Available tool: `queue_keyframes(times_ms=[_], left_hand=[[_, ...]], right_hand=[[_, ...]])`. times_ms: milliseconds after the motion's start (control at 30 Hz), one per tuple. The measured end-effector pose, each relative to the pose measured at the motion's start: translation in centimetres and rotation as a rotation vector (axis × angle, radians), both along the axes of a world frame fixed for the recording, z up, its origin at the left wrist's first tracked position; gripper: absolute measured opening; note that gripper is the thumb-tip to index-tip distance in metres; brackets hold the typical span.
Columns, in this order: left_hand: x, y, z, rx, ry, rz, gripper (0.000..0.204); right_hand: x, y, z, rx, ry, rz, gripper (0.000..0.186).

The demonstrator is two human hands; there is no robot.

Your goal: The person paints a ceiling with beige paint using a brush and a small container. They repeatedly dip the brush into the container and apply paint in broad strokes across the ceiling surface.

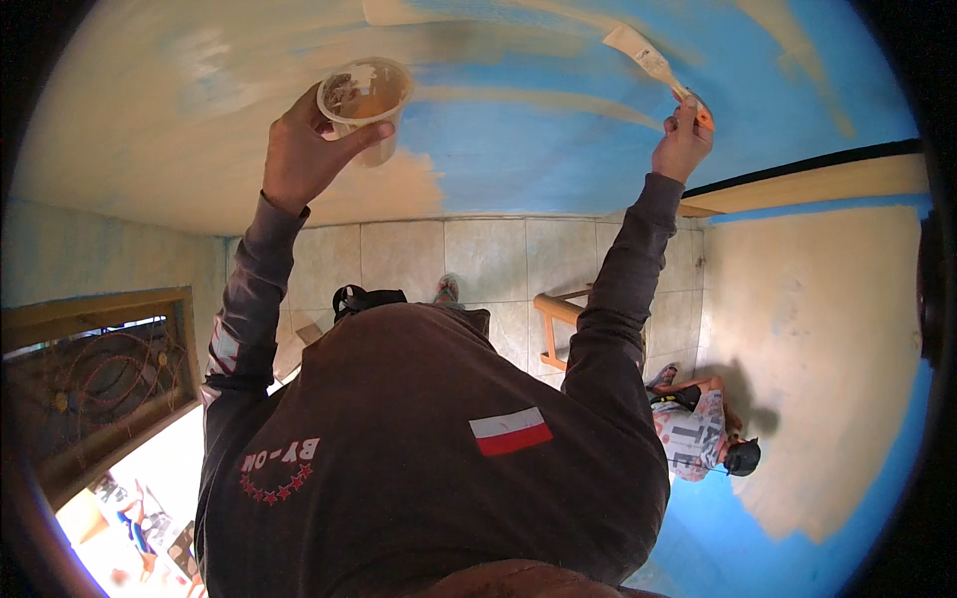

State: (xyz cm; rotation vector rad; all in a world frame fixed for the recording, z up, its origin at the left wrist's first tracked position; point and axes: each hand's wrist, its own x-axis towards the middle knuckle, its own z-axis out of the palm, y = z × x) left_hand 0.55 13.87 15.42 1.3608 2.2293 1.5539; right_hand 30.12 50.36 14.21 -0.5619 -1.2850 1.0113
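Observation:
My left hand (311, 145) is wrapped round a clear plastic cup (377, 148), whose inside is smeared with beige paint. At the upper right my right hand (683, 145) grips a paintbrush (653, 65) by its orange-tipped handle. The bristles are coated in beige and lie close to the wall (528, 130); whether they touch it I cannot tell. Beige paint covers the wall's left side, while streaks of beige cross the blue further right.
Another person (698, 429) in a cap is low down by the right-hand wall (797, 329), partly beige and blue. A wooden stool-like frame (558, 311) stands on the tiled floor (483, 254). On the left is a wooden-framed window (100, 379) with a curled metal grille.

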Motion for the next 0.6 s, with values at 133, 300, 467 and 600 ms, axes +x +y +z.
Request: queue_keyframes(times_ms=[133, 300, 467, 600], left_hand=[[-0.5, -0.5, -1.6, 0.002, -0.02, -0.019, 0.076], [-0.3, -1.2, -1.2, 0.012, -0.051, -0.049, 0.074], [-0.4, -1.6, -1.8, 0.104, -0.124, -0.069, 0.078], [-1.1, -2.6, -3.5, 0.024, -0.089, -0.011, 0.082]], right_hand=[[0.8, 1.0, -1.9, -0.017, 0.007, -0.007, 0.025], [1.2, 1.0, -1.8, -0.075, 0.044, 0.039, 0.027], [1.5, -1.6, -2.3, -0.155, 0.21, 0.268, 0.03], [0.0, -3.5, -3.5, -0.192, 0.266, 0.379, 0.024]])
